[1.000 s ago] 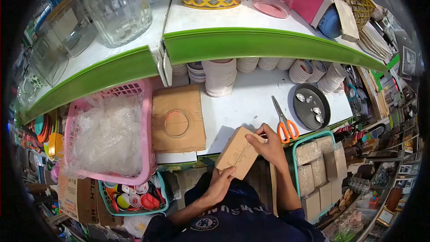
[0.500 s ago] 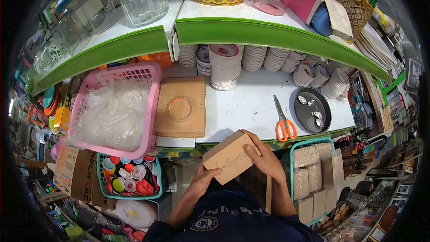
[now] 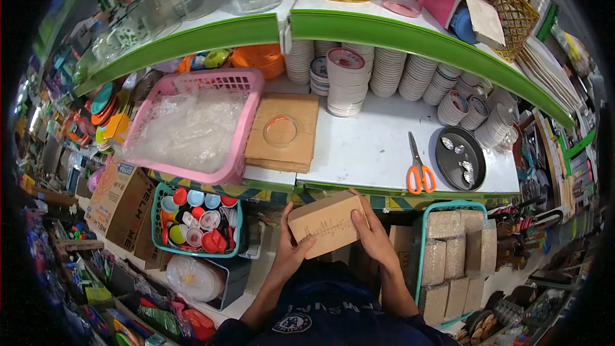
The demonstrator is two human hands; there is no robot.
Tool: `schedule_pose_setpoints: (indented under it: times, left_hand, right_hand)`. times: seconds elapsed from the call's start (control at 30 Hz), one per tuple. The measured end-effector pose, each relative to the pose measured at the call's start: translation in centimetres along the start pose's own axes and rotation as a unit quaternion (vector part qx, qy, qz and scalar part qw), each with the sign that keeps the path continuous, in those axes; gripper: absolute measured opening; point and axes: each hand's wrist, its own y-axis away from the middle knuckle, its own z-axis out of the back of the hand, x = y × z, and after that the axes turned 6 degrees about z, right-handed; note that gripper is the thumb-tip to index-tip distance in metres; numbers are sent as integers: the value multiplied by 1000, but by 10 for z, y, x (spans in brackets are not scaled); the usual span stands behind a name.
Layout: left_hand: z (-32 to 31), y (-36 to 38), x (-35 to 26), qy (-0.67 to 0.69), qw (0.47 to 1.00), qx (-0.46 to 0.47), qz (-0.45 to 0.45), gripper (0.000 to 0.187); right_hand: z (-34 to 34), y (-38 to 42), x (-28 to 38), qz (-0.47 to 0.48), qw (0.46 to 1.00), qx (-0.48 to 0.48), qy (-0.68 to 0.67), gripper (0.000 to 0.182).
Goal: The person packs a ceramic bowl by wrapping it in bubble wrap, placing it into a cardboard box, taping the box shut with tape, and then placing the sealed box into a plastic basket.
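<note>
A small brown cardboard box with dark handwriting on its near side is held in front of my body, below the shelf's front edge. My left hand grips its left end, thumb on the written side. At the opposite end, my right hand is closed round the box with its thumb on the same side. On the white shelf beyond lie orange-handled scissors, open-bladed, beside a dark round pan holding crumpled silvery pieces. A roll of clear tape rests on flat cardboard sheets.
A pink basket of clear plastic wrap stands on the shelf's left. Stacked small bowls line the back under a green-edged upper shelf. Below are a teal basket of colourful lids and a teal crate of wrapped boxes.
Both hands have turned the box to lie more level, and my left hand now grasps its left end higher up. The whole view has shifted, with the shelf items appearing further right.
</note>
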Motion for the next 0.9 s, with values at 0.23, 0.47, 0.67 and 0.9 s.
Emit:
schedule_pose_setpoints:
  times: [0.23,0.47,0.67,0.9]
  left_hand:
    - [27,18,-10,17,1000,-2,-24,88]
    - [44,25,-41,20,999,18,-44,90]
    - [58,23,-81,-80,989,-30,-120,104]
    - [106,-4,-137,-97,975,-69,-187,101]
  right_hand:
    - [-2,0,26,4,987,151,-55,67]
    - [-14,-22,42,31,972,222,-74,69]
    - [-37,-59,59,70,962,225,-139,70]
    - [-79,-108,67,38,951,197,-237,83]
